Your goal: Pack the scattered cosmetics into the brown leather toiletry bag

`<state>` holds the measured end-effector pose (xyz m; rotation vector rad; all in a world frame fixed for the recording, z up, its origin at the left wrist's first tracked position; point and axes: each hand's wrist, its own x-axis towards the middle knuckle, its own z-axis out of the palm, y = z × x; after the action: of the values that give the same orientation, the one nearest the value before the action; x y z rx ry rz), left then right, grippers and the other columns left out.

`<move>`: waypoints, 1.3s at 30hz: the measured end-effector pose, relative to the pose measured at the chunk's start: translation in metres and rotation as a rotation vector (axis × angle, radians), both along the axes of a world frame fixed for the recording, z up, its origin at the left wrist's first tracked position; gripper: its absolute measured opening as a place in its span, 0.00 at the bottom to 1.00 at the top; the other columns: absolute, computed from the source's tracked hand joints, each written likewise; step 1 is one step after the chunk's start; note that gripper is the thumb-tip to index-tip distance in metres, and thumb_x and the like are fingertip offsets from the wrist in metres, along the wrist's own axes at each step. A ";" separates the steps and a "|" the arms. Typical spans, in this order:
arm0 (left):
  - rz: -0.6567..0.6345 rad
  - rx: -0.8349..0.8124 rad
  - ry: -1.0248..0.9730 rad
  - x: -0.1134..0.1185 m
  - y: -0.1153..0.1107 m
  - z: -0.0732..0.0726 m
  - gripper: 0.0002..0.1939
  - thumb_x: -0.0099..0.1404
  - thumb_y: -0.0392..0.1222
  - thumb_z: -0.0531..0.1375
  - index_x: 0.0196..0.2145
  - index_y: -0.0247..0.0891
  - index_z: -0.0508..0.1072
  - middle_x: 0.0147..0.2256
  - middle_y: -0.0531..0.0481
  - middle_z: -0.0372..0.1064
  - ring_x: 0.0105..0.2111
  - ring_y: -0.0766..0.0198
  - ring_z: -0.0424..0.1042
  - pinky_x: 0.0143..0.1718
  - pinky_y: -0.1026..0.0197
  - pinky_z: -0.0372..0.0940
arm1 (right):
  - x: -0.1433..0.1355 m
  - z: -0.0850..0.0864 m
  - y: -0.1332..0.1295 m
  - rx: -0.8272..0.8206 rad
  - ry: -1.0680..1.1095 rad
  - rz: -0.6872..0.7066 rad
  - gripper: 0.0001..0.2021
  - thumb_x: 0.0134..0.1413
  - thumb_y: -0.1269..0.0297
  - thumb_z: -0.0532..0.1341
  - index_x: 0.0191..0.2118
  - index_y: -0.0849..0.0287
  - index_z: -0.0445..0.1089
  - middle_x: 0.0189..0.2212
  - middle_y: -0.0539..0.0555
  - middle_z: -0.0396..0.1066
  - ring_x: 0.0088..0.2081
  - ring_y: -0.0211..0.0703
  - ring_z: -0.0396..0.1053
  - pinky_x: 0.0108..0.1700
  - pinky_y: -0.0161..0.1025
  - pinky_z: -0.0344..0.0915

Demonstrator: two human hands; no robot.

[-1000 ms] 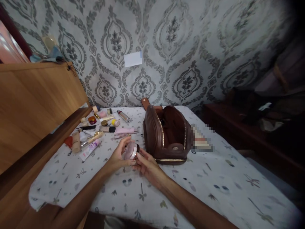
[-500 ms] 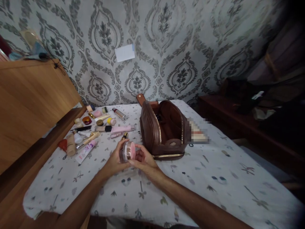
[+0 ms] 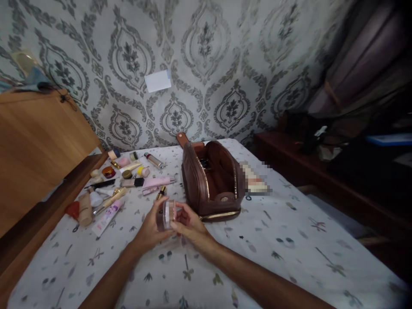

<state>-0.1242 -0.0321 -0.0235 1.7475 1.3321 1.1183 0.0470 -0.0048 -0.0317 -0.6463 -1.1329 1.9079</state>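
Both hands meet around a small clear jar with a pinkish-gold lid, in front of the bag. My left hand grips its left side, thumb below and fingers above. From the right, my right hand holds the lid side with thumb and fingers. Just right of the hands stands a brown leather bag, its top unzipped and wide open, with something dark inside. A small black and gold tube lies right behind my left hand. A pink tube is farther back.
Several cosmetics lie at the left, among them a white and purple tube, a beige bottle and a red-lidded jar. A wooden panel borders the left side. Right of the bag lies a blurred-out item on the patterned cloth.
The camera view has shifted, moving the scene slightly left and down. The jar has turned in my hands, so the lid's pink face shows less.
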 end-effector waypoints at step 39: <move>0.050 0.346 0.033 0.000 -0.009 0.046 0.40 0.46 0.64 0.71 0.53 0.44 0.73 0.45 0.43 0.75 0.45 0.45 0.75 0.48 0.50 0.72 | 0.060 0.092 -0.014 0.455 -0.128 -0.008 0.38 0.33 0.66 0.75 0.55 0.51 0.67 0.50 0.53 0.67 0.50 0.50 0.66 0.53 0.44 0.63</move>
<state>-0.1246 -0.0409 0.0229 1.9932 1.2636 1.4210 0.1074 -0.0192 0.0603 -0.5195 -1.5783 1.5394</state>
